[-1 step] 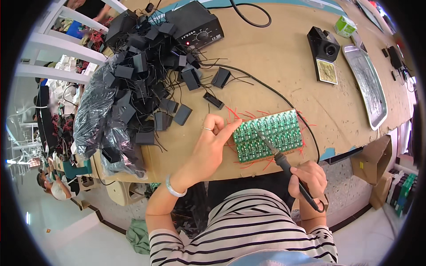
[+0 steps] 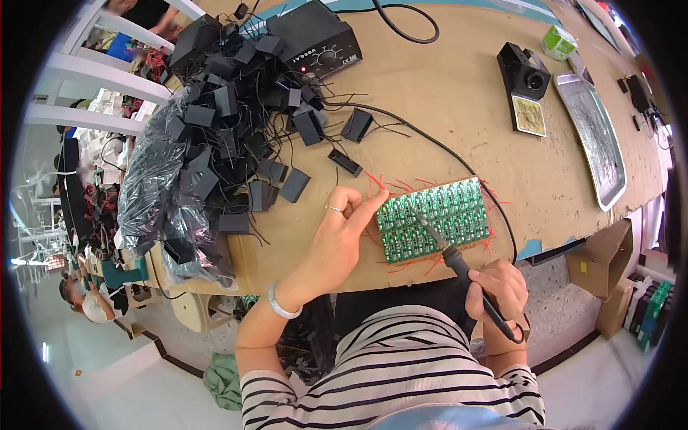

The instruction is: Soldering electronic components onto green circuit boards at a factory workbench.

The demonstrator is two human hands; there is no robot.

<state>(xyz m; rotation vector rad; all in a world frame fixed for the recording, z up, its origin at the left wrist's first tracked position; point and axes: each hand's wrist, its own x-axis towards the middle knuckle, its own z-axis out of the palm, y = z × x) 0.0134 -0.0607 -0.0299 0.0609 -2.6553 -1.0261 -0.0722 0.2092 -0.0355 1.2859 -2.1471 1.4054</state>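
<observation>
Right grip (image 2: 502,290) around iron (image 2: 457,262), cable (image 2: 514,251) alongside

iron tip (image 2: 423,223) contact on board (image 2: 466,197): too small to tell | 6 o'clock: blue cap (image 2: 444,417) cropped | 12 o'clock: cable (image 2: 381,16) cropped

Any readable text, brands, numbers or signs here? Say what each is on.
I won't copy out print, only say where it is:
Black box: white lettering and marks round the dial, upside down in this view.
Green carton: any print too small to read.
Board: any markings too small to read.
</observation>
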